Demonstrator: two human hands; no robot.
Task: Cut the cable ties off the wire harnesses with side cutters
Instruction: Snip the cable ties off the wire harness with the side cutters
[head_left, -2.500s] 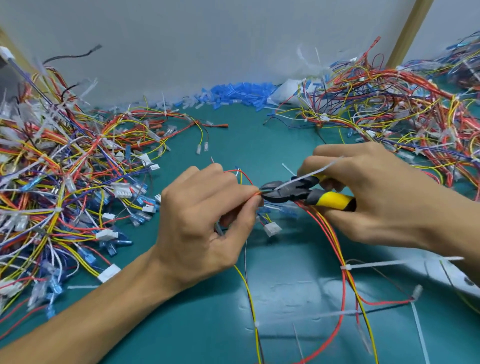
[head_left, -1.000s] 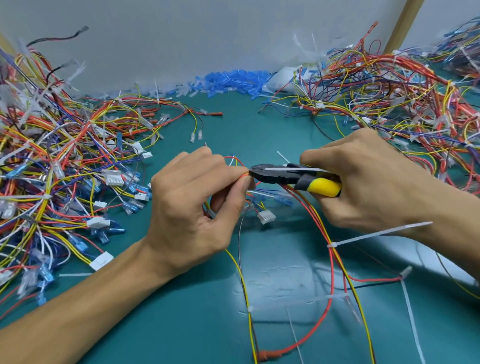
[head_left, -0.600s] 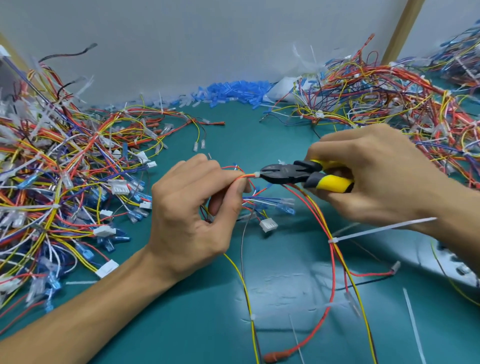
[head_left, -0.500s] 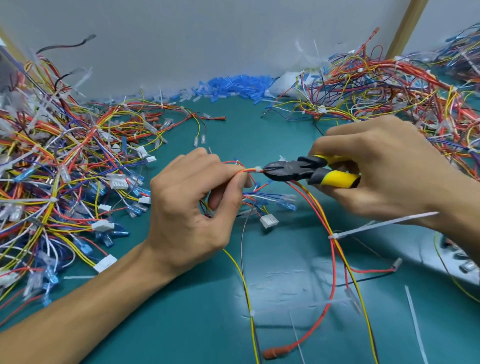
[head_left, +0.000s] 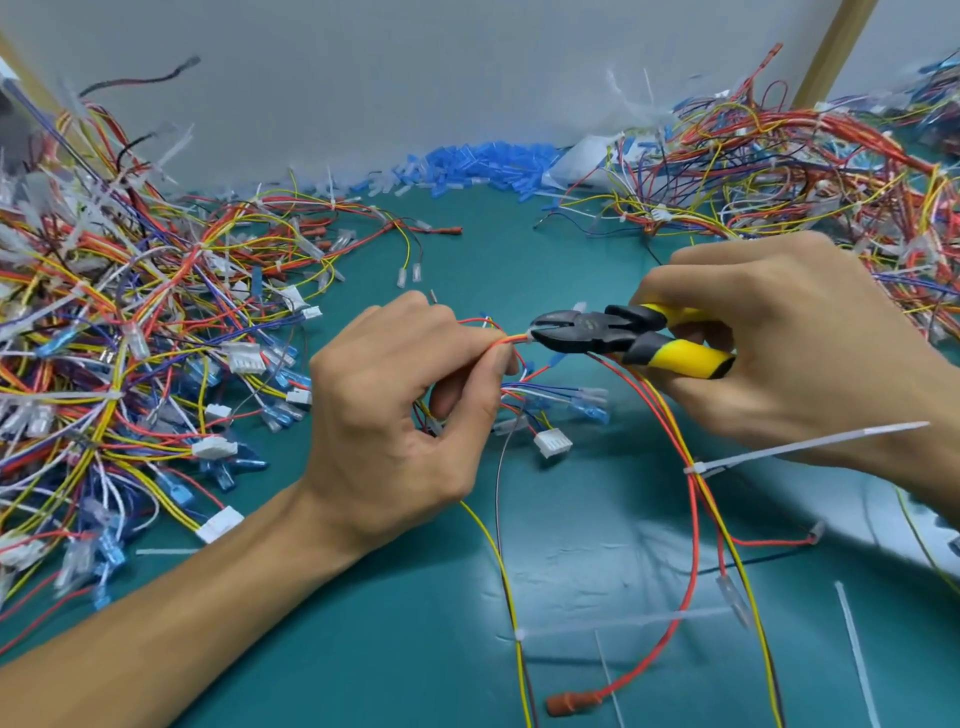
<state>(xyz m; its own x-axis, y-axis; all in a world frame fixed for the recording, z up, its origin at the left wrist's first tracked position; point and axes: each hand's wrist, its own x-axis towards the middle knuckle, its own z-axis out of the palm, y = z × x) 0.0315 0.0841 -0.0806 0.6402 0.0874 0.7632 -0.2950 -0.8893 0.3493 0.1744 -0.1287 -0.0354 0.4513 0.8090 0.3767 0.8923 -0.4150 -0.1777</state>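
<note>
My left hand (head_left: 400, 415) pinches a small wire harness (head_left: 506, 340) of red, orange and yellow wires between thumb and forefinger above the green mat. My right hand (head_left: 779, 348) grips the yellow-and-black handles of the side cutters (head_left: 618, 335). The cutters' black jaws sit around a white cable tie (head_left: 531, 335) on the wires just right of my left fingertips. The harness wires run down and to the right, with another cable tie (head_left: 805, 447) sticking out sideways on them. White connectors (head_left: 553, 442) hang below my left hand.
A large tangle of harnesses (head_left: 130, 338) covers the left of the mat (head_left: 363, 649), and another pile (head_left: 805, 171) lies at the back right. Loose blue terminals (head_left: 478, 166) heap against the grey wall. Cut tie pieces (head_left: 857, 654) lie at the front right.
The long tie tail that lay across the cutters' jaws 2.5 s ago is gone. The cutters have stayed at the wires by my left fingertips, their jaws now around a tie's white head.
</note>
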